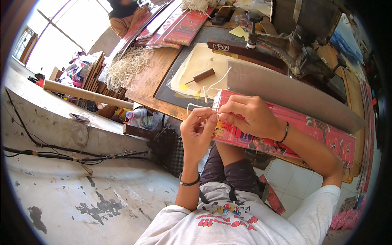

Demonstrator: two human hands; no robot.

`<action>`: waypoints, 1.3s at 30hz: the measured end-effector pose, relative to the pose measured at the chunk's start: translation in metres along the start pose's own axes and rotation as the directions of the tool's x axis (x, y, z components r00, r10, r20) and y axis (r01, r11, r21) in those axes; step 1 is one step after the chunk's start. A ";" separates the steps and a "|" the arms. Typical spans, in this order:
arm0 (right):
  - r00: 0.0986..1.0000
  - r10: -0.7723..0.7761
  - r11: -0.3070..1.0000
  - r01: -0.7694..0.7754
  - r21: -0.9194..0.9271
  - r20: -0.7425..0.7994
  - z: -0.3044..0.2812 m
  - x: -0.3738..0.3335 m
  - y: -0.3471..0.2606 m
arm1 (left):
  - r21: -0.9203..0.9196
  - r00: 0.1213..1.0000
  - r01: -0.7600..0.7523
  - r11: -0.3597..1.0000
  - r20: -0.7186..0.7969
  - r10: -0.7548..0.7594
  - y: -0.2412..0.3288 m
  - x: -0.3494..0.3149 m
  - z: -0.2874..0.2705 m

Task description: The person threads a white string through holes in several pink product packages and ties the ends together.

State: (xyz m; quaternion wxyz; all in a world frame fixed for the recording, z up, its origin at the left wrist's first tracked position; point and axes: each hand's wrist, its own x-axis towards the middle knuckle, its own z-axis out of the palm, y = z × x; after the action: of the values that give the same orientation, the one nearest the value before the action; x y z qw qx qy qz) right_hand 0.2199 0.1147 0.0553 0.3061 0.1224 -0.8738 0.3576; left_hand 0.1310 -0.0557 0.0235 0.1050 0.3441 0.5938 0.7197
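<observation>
My left hand (199, 132) pinches the near-left corner of a flat red printed card (310, 128), with a white cord (196, 107) looping up from its fingertips. My right hand (249, 114) presses down on the same card's left end, thumb and forefinger closed on its edge next to the left fingertips. The long card lies across the front edge of a wooden workbench (153, 75) and above my lap.
On the bench lie a cream sheet (200, 65), a brown-handled awl (202, 75), a grey board (286, 92) and a heavy metal press (286, 45). Piles of white cord (126, 67) and more red cards (179, 24) sit further back near another person (122, 16). A cardboard tube (85, 94) lies left.
</observation>
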 end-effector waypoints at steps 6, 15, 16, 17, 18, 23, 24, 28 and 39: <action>0.999 -0.040 0.999 0.040 -0.018 0.026 0.002 -0.002 0.007 | 0.049 0.999 -0.021 0.999 0.026 0.019 -0.001 0.000 -0.003; 0.997 -0.065 0.966 0.054 -0.252 -0.036 -0.003 -0.003 0.001 | 0.066 0.999 0.029 0.997 0.025 -0.030 -0.003 -0.002 -0.003; 0.995 -0.098 0.960 0.085 -0.268 -0.036 -0.003 -0.003 0.002 | 0.080 0.999 0.037 0.996 0.029 -0.040 -0.005 -0.002 -0.004; 0.994 -0.097 0.961 0.081 -0.266 -0.045 -0.002 -0.003 0.002 | 0.086 0.999 0.036 0.996 0.028 -0.038 -0.005 -0.002 -0.005; 0.994 -0.096 0.961 0.078 -0.263 -0.053 -0.001 -0.003 0.002 | 0.091 0.999 0.034 0.995 0.027 -0.037 -0.005 -0.002 -0.006; 0.997 -0.076 0.968 0.065 -0.241 -0.035 -0.002 -0.004 0.005 | 0.041 0.998 0.056 0.998 0.007 -0.056 0.000 0.000 -0.006; 0.997 -0.074 0.967 0.064 -0.246 -0.034 -0.002 -0.003 0.004 | 0.040 0.998 0.068 0.997 0.008 -0.069 0.001 0.000 -0.007; 0.994 -0.098 0.960 0.083 -0.267 -0.044 -0.003 -0.003 0.003 | 0.054 0.996 0.087 0.995 0.015 -0.088 0.003 -0.001 -0.009; 0.982 -0.161 0.962 0.133 -0.240 -0.102 -0.001 -0.003 0.004 | 0.100 0.997 0.081 0.992 0.008 -0.082 0.009 -0.001 -0.004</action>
State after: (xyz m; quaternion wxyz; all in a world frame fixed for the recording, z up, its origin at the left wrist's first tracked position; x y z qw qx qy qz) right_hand 0.2211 0.1177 0.0518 0.3961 0.1287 -0.8780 0.2362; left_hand 0.1320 -0.0618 0.0316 0.1206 0.3287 0.6417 0.6824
